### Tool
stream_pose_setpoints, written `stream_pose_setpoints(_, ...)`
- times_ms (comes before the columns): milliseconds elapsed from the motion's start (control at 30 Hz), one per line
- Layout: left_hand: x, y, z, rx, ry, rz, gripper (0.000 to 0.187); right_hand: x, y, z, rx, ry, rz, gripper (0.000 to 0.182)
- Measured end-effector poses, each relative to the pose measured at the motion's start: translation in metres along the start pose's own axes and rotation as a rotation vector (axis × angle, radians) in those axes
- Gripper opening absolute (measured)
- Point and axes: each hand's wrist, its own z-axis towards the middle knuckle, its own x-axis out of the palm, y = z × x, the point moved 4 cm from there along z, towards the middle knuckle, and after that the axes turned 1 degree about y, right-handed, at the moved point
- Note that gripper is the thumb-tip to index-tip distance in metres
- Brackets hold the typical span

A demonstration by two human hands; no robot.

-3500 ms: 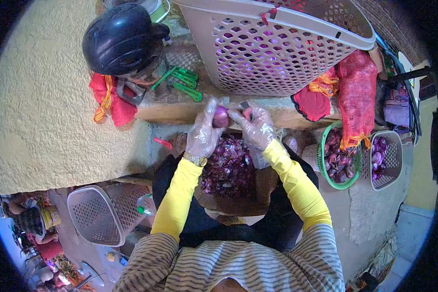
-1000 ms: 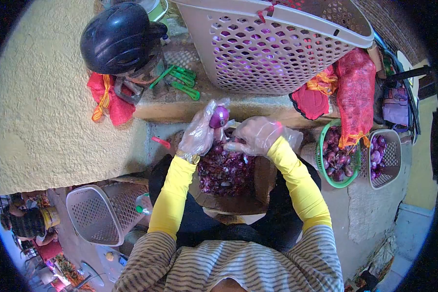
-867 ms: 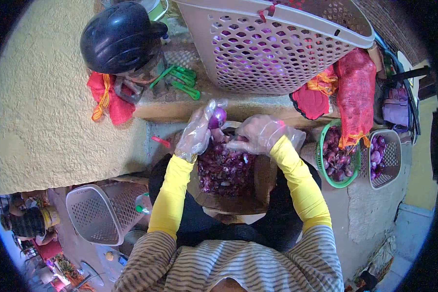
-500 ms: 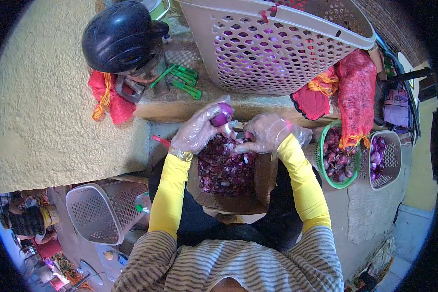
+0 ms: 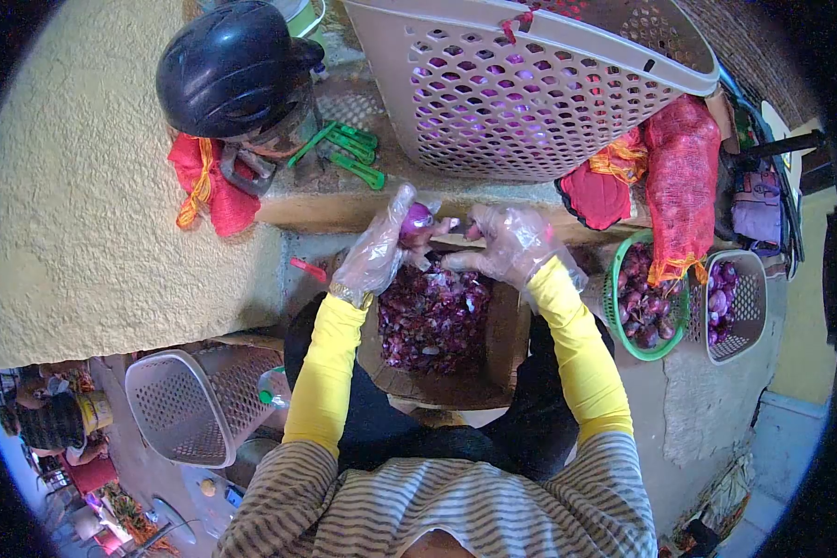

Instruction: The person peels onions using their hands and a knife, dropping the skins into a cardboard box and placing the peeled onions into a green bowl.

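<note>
My left hand, in a clear plastic glove, is closed around a purple-red onion above a box. Facing it a short way to the right, my right hand is also gloved. Its fingers are curled together by the onion, and what they grip is too small and blurred to name. Under both hands, between my legs, stands a brown box with a thick layer of onion skins inside.
A large pale crate of onions stands ahead. On the right are a green basket and a grey basket with onions, plus a red mesh sack. Green folding knives lie beside a black helmet. Another basket stands left.
My left hand has turned slightly, and the onion has shifted a little left and down. My right hand has drawn slightly up and back, its fingers still curled.
</note>
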Motion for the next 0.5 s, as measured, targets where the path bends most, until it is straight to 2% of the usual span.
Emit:
stream_pose_setpoints(167, 0.003, 0.001, 0.001, 0.011, 0.059, 0.069, 0.070, -0.007, 0.002, 0.000, -0.028, -0.036, 0.063, 0.065)
stream_pose_setpoints(333, 0.015, -0.003, -0.008, -0.023, 0.077, -0.010, 0.068, -0.022, 0.001, -0.003, 0.123, -0.124, 0.091, 0.066)
stream_pose_setpoints(467, 0.011, -0.001, -0.007, -0.026, 0.053, 0.106, 0.069, -0.018, 0.002, 0.000, 0.026, -0.101, 0.052, 0.067)
stream_pose_setpoints(500, 0.010, 0.002, -0.006, -0.031, 0.071, 0.137, 0.068, -0.014, 0.005, 0.000, 0.017, -0.028, 0.024, 0.068)
